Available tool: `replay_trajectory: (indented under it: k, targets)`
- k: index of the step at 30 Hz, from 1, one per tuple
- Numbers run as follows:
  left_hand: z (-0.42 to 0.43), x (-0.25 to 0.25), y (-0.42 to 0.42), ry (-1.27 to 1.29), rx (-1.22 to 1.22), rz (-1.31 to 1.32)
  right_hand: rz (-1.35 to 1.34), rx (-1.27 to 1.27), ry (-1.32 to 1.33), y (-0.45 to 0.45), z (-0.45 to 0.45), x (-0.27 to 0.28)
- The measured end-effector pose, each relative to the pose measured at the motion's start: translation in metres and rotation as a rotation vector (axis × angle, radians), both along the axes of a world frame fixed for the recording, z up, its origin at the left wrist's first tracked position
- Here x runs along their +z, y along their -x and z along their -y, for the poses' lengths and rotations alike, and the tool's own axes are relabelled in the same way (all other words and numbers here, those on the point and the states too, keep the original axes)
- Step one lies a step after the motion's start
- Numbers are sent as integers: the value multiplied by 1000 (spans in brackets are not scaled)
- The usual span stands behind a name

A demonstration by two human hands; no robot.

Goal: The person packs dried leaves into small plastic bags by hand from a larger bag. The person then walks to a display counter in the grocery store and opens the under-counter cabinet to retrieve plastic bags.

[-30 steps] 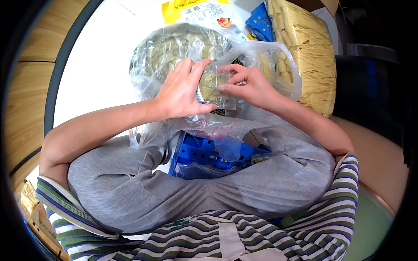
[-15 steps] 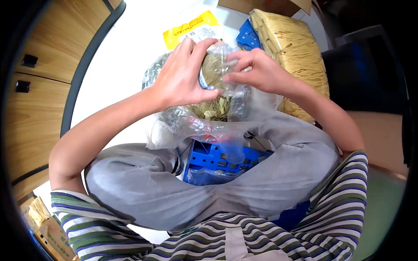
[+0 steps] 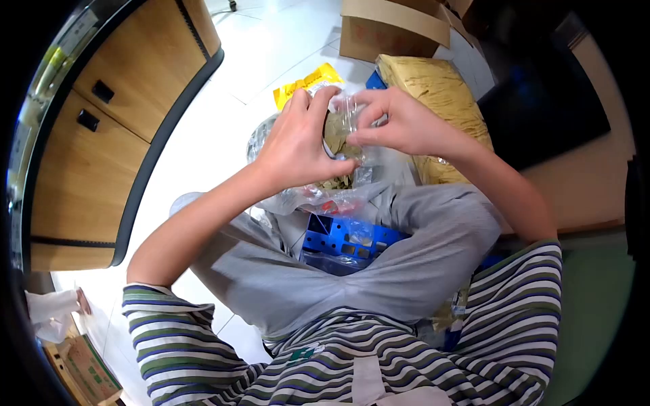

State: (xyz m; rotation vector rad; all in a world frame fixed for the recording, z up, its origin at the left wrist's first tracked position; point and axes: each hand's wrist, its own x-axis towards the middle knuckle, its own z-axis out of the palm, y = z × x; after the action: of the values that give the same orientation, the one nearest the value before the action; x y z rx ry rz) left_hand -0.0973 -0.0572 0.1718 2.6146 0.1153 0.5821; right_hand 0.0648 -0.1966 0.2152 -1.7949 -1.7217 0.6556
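Observation:
My left hand is curled around a clear plastic package of dried leaves, thumb on the near side and fingers over the far side. A white edge, perhaps a label, shows beside its palm. At the package's right side, my right hand has its fingers bent in a pinch on the transparent plastic. Directly below lies a larger clear plastic bag, with more brownish-green dried leaves inside. Fingers partly cover the package, so its exact shape is hard to make out.
A blue perforated plastic basket sits between my legs. Ahead are a yellow packet, a large yellowish wrapped bundle and a cardboard box. Wooden cabinets stand left. Another person's pale sleeve shows at lower left.
The camera view has shifted, bringing more of the cardboard box and floor into sight. Another person's sleeve and hand appear at lower left. Both my hands stay at the leaf package.

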Motion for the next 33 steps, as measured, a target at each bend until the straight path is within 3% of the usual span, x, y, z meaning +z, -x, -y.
replay_trajectory:
  k: [5,8,11,14,19,25,29,33]
  targets:
    - [12,7,15,38,112,17,-36,92,-10,-4,4,8]
    - [22,8,11,35,151,69,-7,115,191,5,-10,11]
    - [19,0,9,54,214,79,-23,152,133,-9,-15,5]
    - [14,-4,5,58,259,59,-157,152,210,-23,-24,1]
    - [7,-17,-16,20,293,68,-104,131,112,-34,-39,-19]
    - [-5,-45,-29,156,300,151,-120,112,84,-45,-57,-33]
    - [-16,-56,-36,251,291,-7,8,164,55,-55,-70,-54]
    - [-31,-67,-47,318,323,30,-181,-12,115,-65,-79,-48]
